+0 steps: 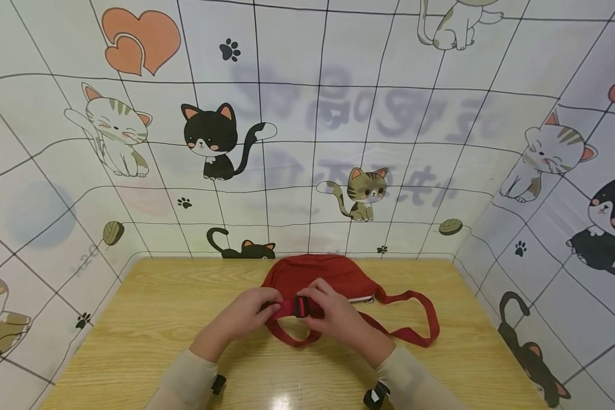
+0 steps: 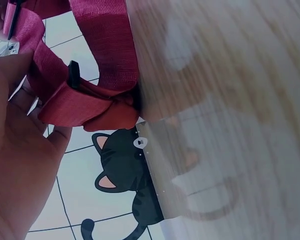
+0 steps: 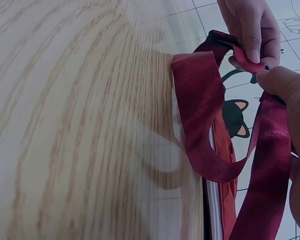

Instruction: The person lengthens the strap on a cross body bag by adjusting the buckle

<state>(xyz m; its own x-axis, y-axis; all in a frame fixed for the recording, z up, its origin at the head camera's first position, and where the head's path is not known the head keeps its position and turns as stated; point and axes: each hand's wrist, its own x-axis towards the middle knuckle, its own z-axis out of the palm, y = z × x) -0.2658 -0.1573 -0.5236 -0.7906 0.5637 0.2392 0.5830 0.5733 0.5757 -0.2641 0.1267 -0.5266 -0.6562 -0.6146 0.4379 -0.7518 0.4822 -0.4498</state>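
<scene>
The person's left hand (image 1: 246, 310) is pinching the red strap (image 1: 433, 323) between thumb and fingers, just to the left of a black buckle (image 1: 301, 306). The right hand (image 1: 340, 314) is also grasping the strap, its thumb and fingers closing on it at the right side of the buckle, so that the buckle is sitting between the two hands. In the right wrist view the right thumb is pressing on the strap, and the left fingers are holding it near by.

The red bag (image 1: 318, 273) that the strap belongs to is lying on the desk (image 1: 169, 319), right behind the hands and close to the back edge. Its zipper (image 1: 361, 299) is showing as a pale line along the front, partly hidden by the right hand. One loop of the strap is drooping in front of the bag below the hands; another is running out from the bag's right end and curving back toward the right hand.

Light sleeves (image 1: 184, 376) are covering the forearms, and a dark device (image 1: 376, 394) is showing beside the right sleeve. Behind the desk a white wall (image 1: 292, 228) is rising, bearing grid lines, cartoon cats (image 1: 212, 136), paw prints (image 1: 230, 51) and orange hearts (image 1: 154, 37).
</scene>
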